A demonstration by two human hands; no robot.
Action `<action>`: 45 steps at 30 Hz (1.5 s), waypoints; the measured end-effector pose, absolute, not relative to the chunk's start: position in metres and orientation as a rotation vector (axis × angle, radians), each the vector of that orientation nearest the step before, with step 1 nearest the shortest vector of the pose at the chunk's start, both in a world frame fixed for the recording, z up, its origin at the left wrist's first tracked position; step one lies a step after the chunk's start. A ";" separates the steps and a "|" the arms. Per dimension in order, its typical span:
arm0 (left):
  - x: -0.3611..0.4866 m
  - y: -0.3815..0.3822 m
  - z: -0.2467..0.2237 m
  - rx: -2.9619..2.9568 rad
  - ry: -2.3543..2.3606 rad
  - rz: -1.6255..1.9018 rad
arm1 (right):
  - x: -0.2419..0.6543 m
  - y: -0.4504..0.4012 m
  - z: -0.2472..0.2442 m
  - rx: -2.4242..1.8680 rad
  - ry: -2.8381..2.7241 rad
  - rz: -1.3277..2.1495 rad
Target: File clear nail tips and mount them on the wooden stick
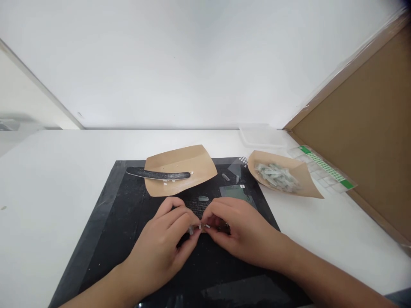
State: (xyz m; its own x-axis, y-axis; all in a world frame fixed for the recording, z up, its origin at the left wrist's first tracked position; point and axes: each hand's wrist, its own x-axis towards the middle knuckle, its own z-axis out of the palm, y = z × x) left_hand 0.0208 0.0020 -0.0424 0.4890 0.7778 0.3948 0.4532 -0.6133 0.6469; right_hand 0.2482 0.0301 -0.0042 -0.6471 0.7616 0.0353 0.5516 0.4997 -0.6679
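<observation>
My left hand point(171, 239) is closed in a pinch above the black mat, with a clear false nail tip point(190, 230) between thumb and fingers. Facing it, my right hand point(236, 226) is also closed, its thumb and forefinger pinching a small pale piece point(207, 226) too tiny to identify. The fingertips of both hands nearly meet. Just beyond them lies a loose clear nail tip point(203, 198). Two more nail tips, one point(225, 176) tilted and one point(237, 179) nearly upright in view, rest farther back.
A black nail file point(159, 174) lies across a brown paper tray point(192, 158) with small white bits. Another paper tray point(310, 184) holds a heap of clear nail tips point(278, 176). A green-edged clear sheet point(327, 169) leans by the cardboard wall point(362, 137). The black mat point(109, 222) covers the white table.
</observation>
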 end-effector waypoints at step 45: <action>0.019 0.005 -0.040 2.433 0.944 1.050 | 0.255 0.035 -0.007 -1.131 -2.484 1.047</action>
